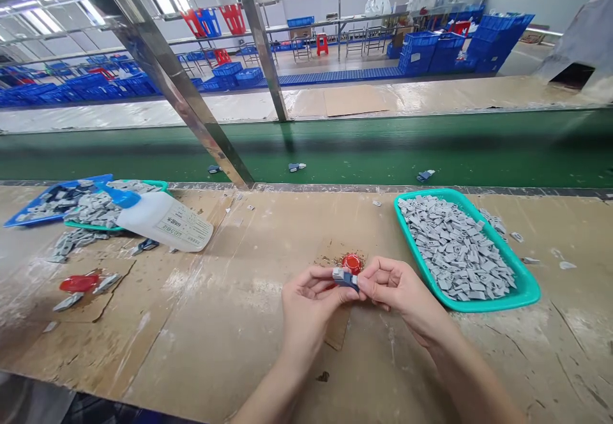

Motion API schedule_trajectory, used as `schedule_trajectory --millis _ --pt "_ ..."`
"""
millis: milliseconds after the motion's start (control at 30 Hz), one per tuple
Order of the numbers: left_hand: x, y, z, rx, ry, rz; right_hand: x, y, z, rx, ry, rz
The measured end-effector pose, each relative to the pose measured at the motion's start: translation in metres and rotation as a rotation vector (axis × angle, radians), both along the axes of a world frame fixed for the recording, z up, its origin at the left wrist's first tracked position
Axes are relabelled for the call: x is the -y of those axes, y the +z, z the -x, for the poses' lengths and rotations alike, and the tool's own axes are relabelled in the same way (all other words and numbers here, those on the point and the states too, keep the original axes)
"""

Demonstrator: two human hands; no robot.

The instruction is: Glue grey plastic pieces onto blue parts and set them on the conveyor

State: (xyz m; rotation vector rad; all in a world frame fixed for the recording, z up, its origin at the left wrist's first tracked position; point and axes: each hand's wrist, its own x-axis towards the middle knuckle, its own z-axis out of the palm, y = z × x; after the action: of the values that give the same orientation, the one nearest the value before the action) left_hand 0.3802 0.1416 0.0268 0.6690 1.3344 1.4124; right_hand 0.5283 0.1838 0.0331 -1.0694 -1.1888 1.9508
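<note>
My left hand [306, 302] and my right hand [400, 293] meet over the cardboard-covered bench, both pinching one small grey and dark blue plastic part [345, 278] between fingertips. Just behind the part sits a small red cap [352, 262] on a stained patch of cardboard. A teal tray [524, 290] heaped with several small grey parts lies right of my right hand.
A white bottle with a blue cap [163, 219] lies on its side at the left, over another teal tray [160, 186] and a blue tray [29, 210] of grey parts. A red lid [79, 282] lies nearby. A green conveyor belt [364, 149] carries single parts behind a slanted steel post [191, 111].
</note>
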Motion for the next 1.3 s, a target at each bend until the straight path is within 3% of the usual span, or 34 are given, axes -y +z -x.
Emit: schedule_trajectory --millis 167,267,433,500,567,633,733,933,1033,1133,1300 --pt "0.000 0.000 0.002 -0.051 -0.059 -0.009 0.001 -0.005 -0.001 0.015 0.085 0.066" --pt "-0.003 0.006 0.005 -0.064 -0.139 -0.016 0.002 -0.002 0.001 0.021 0.061 0.064" --pt "-0.015 0.016 0.008 -0.071 -0.271 -0.035 0.000 0.009 -0.002 0.098 0.002 -0.115" --pt "-0.024 0.016 0.012 -0.122 -0.249 -0.100 -0.005 0.009 -0.015 0.223 -0.092 -0.234" --pt "-0.037 0.015 0.019 -0.200 -0.205 -0.181 -0.012 0.006 -0.037 0.488 -0.308 -0.404" --pt "-0.053 0.014 0.029 -0.298 -0.175 -0.247 -0.021 -0.002 -0.063 0.859 -0.543 -0.625" --pt "-0.082 0.012 0.044 -0.447 -0.175 -0.309 -0.031 -0.017 -0.092 1.148 -0.546 -0.850" --pt "-0.141 -0.001 0.055 -0.763 -0.302 -0.358 -0.034 -0.034 -0.090 1.208 -0.513 -0.956" --pt "-0.172 -0.007 0.053 -1.040 -0.383 -0.336 -0.034 -0.036 -0.082 1.226 -0.531 -0.961" --pt "-0.211 -0.011 0.046 -1.266 -0.425 -0.286 -0.035 -0.033 -0.079 1.245 -0.545 -0.969" --pt "-0.276 -0.017 0.023 -1.421 -0.455 -0.245 -0.036 -0.019 -0.075 1.177 -0.681 -0.913"
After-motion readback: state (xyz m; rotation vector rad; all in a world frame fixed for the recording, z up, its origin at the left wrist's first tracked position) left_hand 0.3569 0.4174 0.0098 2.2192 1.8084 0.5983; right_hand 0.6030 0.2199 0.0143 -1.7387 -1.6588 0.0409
